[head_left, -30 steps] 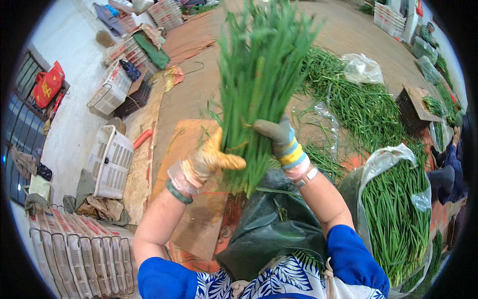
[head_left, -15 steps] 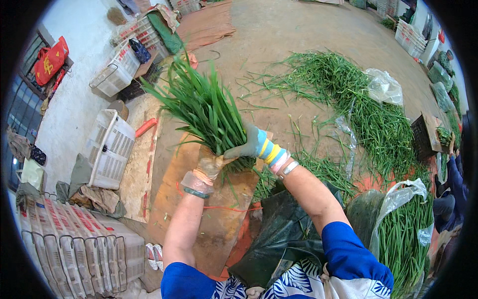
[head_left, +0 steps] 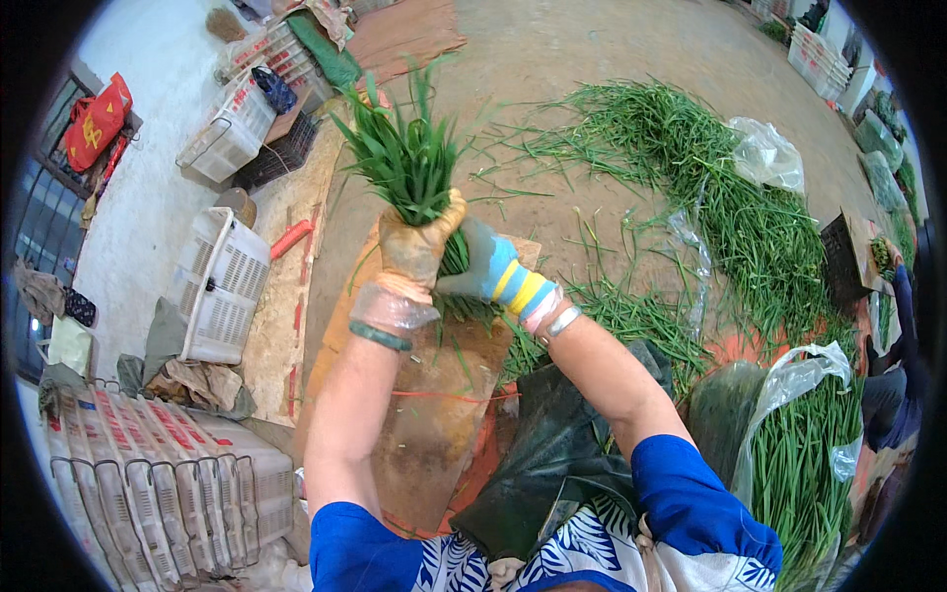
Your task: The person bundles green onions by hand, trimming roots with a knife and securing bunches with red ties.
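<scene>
A bunch of garlic chives (head_left: 404, 168) stands between my hands above a wooden board (head_left: 414, 434), its leaf tips pointing away from me. My left hand (head_left: 416, 245), in a tan, stained glove with a clear plastic cuff, is closed around the middle of the bunch. Just below and to the right, my right hand (head_left: 478, 264) presses its side. This one wears a grey-green glove with a blue and yellow striped cuff, and its fingers curl behind the stalks, partly hidden. The lower ends of the bunch show beneath both hands.
A long heap of loose chives (head_left: 681, 178) lies right of the board. An open plastic bag of chives (head_left: 799, 464) stands near right. White crates (head_left: 168, 483) and an upright crate (head_left: 222, 286) line the left. Another person (head_left: 893, 385) works at far right beside a dark crate (head_left: 843, 261).
My left hand has moved up and away from me along the bunch. The leaves, spread toward the left before, are now narrower and more upright. My right hand has shifted slightly left.
</scene>
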Available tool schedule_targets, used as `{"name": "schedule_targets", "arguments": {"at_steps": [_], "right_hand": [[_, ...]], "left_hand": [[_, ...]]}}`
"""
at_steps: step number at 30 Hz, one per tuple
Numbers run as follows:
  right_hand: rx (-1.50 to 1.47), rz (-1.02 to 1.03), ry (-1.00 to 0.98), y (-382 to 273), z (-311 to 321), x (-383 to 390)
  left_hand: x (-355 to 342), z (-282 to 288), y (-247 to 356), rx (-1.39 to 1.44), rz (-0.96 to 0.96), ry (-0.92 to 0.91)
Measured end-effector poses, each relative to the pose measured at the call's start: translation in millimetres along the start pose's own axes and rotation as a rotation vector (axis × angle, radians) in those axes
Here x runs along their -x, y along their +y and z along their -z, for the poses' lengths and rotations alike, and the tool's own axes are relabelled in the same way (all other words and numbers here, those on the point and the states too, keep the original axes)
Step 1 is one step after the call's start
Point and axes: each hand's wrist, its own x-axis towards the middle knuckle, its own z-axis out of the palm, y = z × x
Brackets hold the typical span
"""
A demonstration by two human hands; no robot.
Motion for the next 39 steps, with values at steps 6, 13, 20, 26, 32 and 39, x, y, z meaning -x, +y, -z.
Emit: {"name": "schedule_targets", "arguments": {"at_steps": [6, 13, 20, 26, 32, 39], "right_hand": [[-0.002, -0.018, 0.059, 80.0, -4.9, 70.7], [-0.06, -0.449, 0.225, 151.5, 64.6, 144.6], [-0.212, -0.153, 0.516, 24.1, 74.9, 167.3], [0.299, -0.352, 0.259, 12.0, 99.8, 143.9], [-0.042, -0.717, 0.496, 154.7, 119.9, 247.9], [-0.873, -0.196, 0.58, 28.8, 162.3, 207.6]], "left_hand": [[-16.2, -60.4, 65.9, -0.434, -0.077, 0.201], [-48.9, -80.4, 112.7, -0.259, -0.093, 0.165], [-56.8, -117.7, 118.1, -0.128, -0.154, 0.324], [-53.7, -186.1, 75.8, -0.134, -0.103, 0.277], [-60.9, -207.5, 92.6, -0.013, -0.111, 0.21], [-23.7, -155.4, 82.5, -0.008, -0.093, 0.072]]}}
